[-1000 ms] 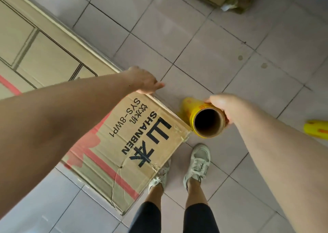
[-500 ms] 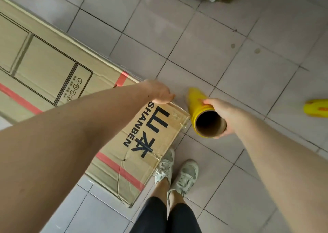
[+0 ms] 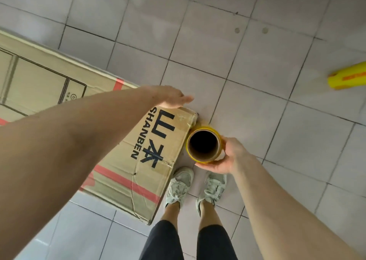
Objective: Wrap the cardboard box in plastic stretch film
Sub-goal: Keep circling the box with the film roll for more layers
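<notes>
- the tiled floor (image 3: 257, 65) fills the scene, pale grey squares with dark grout lines.
- the cardboard box (image 3: 122, 160) stands on the floor at the left, its brown top printed with black "shanben" lettering and crossed by red tape stripes; the near end is creased and torn.
- the left hand (image 3: 168, 97) reaches over the far right corner of the box, fingers straight and together, palm down, flat on or just above the top edge; contact cannot be told.
- the right hand (image 3: 223, 156) is clamped on the stretch film roll (image 3: 204, 144), fingers curled under and round its right side.
- the roll, yellow with a brown cardboard core, is held end-on to the camera so its dark hollow shows; it sits just beside the box's right edge, near the far corner.
- two pale green sneakers (image 3: 179, 186) stand on the floor near the box's right edge, below the roll, with dark trousers above them.
- a second yellow roll (image 3: 348, 78) lies on the floor at the far right, well apart.
</notes>
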### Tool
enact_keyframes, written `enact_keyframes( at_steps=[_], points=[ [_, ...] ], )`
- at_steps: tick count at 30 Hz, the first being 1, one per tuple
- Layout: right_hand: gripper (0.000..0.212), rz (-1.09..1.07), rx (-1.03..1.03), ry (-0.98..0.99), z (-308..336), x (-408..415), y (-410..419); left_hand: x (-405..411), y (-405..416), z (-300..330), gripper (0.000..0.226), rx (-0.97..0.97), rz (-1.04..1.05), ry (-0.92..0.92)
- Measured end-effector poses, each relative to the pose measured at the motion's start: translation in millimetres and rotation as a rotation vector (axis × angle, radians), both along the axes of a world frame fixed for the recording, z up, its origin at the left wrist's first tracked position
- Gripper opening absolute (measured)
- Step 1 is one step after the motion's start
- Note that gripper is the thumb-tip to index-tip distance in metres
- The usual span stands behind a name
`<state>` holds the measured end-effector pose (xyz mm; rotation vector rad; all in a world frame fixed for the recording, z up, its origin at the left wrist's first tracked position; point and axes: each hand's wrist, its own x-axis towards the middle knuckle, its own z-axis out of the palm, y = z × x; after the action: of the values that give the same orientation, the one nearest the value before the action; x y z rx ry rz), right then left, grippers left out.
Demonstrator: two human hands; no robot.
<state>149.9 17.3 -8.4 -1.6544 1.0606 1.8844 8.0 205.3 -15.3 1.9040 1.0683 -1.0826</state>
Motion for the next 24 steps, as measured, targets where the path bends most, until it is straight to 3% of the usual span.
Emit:
enact_keyframes(
  at_steps=[2, 4, 6, 8, 11, 16, 20, 24],
  points=[
    [0.025, 0.319, 0.027, -0.16, 3, 5, 8, 17, -14, 1, 0.078, -0.056, 0.007, -0.063],
    [0.025, 0.573, 0.093, -0.25, 1, 8, 18, 29, -28, -5, 0.081, -0.049, -0.072, -0.057],
    [0.034, 0.772, 0.118, -0.262, 3, 4, 29, 33, -37, -11, 0.08, 0.009, -0.172, -0.042],
    [0.053, 0.82, 0.117, -0.202, 5, -2, 38, 33, -41, -16, 0.07, 0.055, -0.19, -0.046],
    [0.067, 0.597, 0.115, -0.15, 12, -17, 30, 33, -43, -16, 0.063, 0.097, -0.175, -0.052],
    [0.043, 0.134, 0.108, -0.1, 15, -42, -28, 34, -46, -21, 0.057, 0.243, -0.253, 0.01],
    [0.049, -0.224, 0.026, 0.059, 11, -74, -82, 37, -48, -22, 0.06, 0.347, -0.3, 0.075],
    [0.042, -0.204, 0.031, 0.139, 14, -84, -111, 41, -54, -16, 0.057, 0.474, -0.43, 0.151]
  ],
)
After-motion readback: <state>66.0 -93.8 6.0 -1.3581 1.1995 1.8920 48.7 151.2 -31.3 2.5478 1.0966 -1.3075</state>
